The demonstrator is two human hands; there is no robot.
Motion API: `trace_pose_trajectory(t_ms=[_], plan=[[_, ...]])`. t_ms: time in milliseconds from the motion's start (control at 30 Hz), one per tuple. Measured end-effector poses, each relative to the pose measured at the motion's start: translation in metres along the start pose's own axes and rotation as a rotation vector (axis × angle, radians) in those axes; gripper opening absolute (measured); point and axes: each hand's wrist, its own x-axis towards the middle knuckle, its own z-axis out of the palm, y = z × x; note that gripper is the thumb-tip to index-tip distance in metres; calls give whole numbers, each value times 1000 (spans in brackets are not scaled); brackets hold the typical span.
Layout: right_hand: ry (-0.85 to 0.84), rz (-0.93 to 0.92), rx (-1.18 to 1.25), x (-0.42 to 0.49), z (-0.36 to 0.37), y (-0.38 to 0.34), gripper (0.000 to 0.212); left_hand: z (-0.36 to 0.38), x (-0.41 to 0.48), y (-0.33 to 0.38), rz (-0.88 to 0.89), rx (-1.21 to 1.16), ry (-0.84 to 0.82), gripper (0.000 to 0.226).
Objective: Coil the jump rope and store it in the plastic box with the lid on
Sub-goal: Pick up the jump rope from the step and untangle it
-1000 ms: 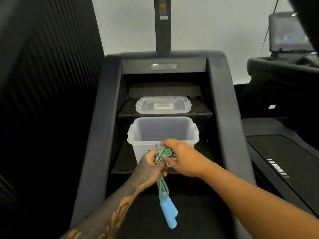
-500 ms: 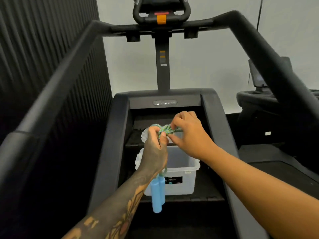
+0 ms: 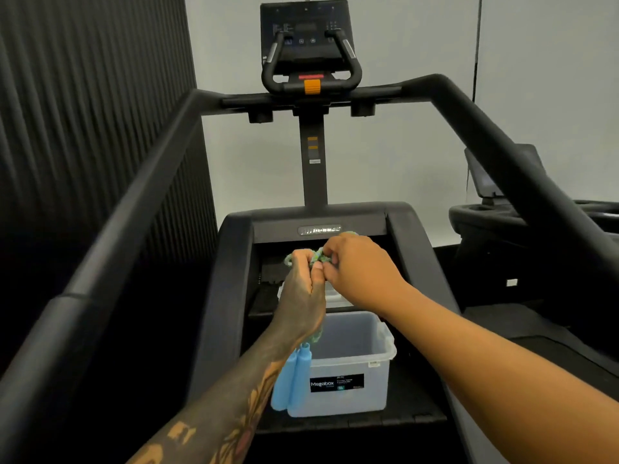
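A green braided jump rope [image 3: 317,256] is bunched between both hands above the box. My left hand [image 3: 301,296] grips the bundle, and the two blue handles [image 3: 291,380] hang below it, in front of the box's left side. My right hand [image 3: 355,269] pinches the rope's top end, touching the left hand. The clear plastic box [image 3: 355,366] stands open and empty on a black step of the stair machine. Its clear lid [image 3: 333,298] lies on the step behind, mostly hidden by my hands.
Black side rails [image 3: 134,209] of the stair machine run along both sides, with the console [image 3: 306,35] at the top. A ribbed dark wall [image 3: 83,112] stands at the left. Another machine [image 3: 536,222] is at the right.
Both hands with the rope have risen from the box's front rim to above it. The view has tilted up. The blue handles now hang beside the box's left front.
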Motion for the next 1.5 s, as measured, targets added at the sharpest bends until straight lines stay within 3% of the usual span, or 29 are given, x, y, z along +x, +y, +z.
trace_pose_trajectory(t_ms=[167,400,567,667,833,1033,1233,1367,1433,1500], plan=[[-24,17,7,13,4,-1,9,-10,10,-2,51,0,-23,13],[5,152,513,12,25,13,4,-21,33,-9,12,10,24,16],[-9,111,398,16,29,17,16,-28,39,-10,67,115,-116,12],[32,98,411,23,27,15,17,-30,43,-12,95,132,-114,11],[42,191,1022,24,29,18,12,-36,49,-12,9,-2,-43,13],[48,169,1159,23,35,16,22,-38,53,-12,-13,-80,-73,12],[-139,316,1601,12,34,29,8,-45,57,-4,-184,-407,-19,16],[-290,433,1802,13,33,43,39,-49,56,3,-186,-487,-105,17],[-341,475,1786,17,33,44,36,-51,54,7,-181,-497,-166,19],[-518,354,1754,20,31,47,54,-52,53,8,-170,-493,-213,19]])
